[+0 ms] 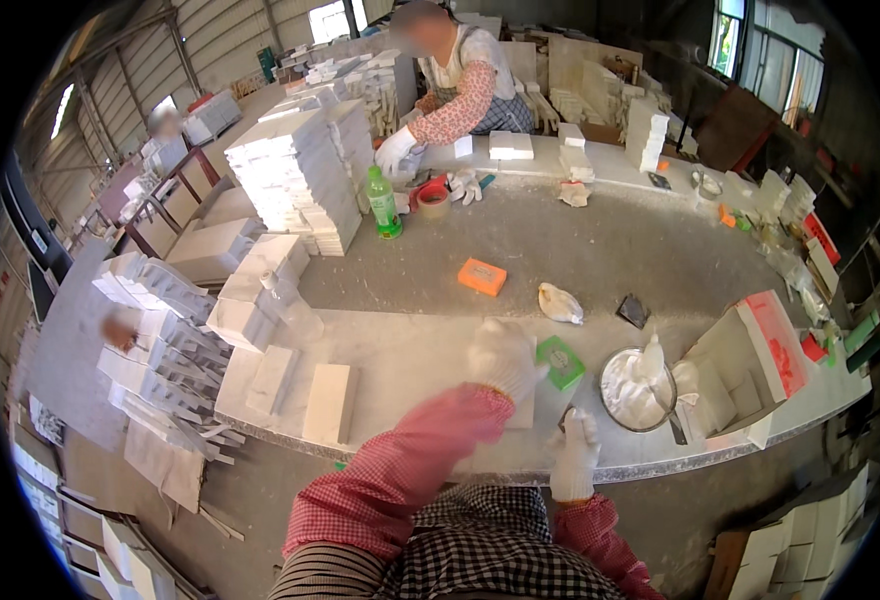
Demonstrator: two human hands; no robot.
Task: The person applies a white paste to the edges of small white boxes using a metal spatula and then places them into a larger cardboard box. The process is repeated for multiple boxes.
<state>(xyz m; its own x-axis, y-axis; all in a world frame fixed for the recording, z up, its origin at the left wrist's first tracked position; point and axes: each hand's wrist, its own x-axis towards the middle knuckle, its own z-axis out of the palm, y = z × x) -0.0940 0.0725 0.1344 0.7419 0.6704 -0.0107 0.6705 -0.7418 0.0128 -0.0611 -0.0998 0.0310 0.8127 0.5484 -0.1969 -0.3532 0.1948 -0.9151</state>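
A white slab (pixel 522 412) lies flat on the marble worktop (pixel 420 345), near its front edge and directly in front of the person. It is partly hidden by the left hand (pixel 503 358), which wears a white knitted glove and is positioned over its far part. The left hand is blurred; whether it grasps the slab or only rests on it cannot be told. The right hand (pixel 576 448), gloved likewise, is at the front edge of the worktop, to the right of the slab. Its fingers are closed on a small dark piece (pixel 564 419), whose full shape is hidden.

A green block (pixel 560 363) lies just beyond the slab, beside the left hand. To the right stands a metal bowl (pixel 611 409) containing white powder or paste. An open box (pixel 727 350) lies to the right of the bowl. Two white tiles, one nearer (pixel 329 404) and one farther left (pixel 272 380), lie left of the slab. Farther out are an orange block (pixel 482 277), a dark square pad (pixel 633 310) and a green bottle (pixel 384 205). Across the table, a co-worker (pixel 470 85) stands beside tall tile stacks (pixel 285 175).
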